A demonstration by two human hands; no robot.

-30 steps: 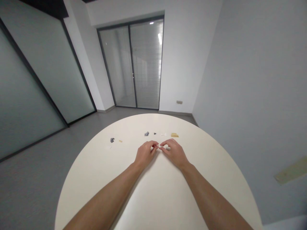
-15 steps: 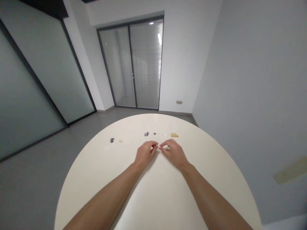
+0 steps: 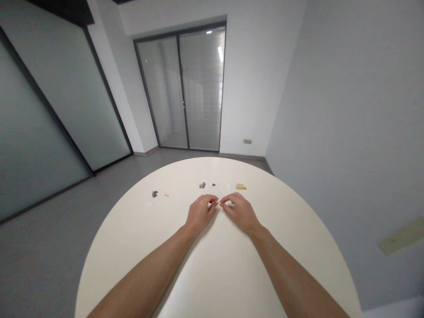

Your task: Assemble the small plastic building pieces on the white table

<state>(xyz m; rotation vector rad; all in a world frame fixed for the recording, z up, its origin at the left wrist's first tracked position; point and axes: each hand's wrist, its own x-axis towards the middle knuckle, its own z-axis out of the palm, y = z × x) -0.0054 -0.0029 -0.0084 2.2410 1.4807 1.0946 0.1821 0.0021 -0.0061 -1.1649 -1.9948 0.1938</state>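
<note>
Over the middle of the round white table [image 3: 215, 274], my left hand [image 3: 201, 212] and my right hand [image 3: 240, 212] almost touch at the fingertips. Thumb and fingers of each are pinched together around something small and pale, too small to make out. Just beyond them lie a grey-blue piece [image 3: 202, 185], a tiny dark piece [image 3: 213, 184], several whitish bits [image 3: 225, 186] and a group of yellow pieces [image 3: 241, 187]. Farther left are dark grey pieces [image 3: 155, 194], a small yellow piece [image 3: 166, 195] and a faint white piece [image 3: 149, 204].
Behind the table stands a glass door [image 3: 185, 92] with blinds. Frosted glass panels [image 3: 69, 84] are on the left, and a grey-white wall [image 3: 357, 110] rises on the right. The table's curved far edge is a short way past the small pieces.
</note>
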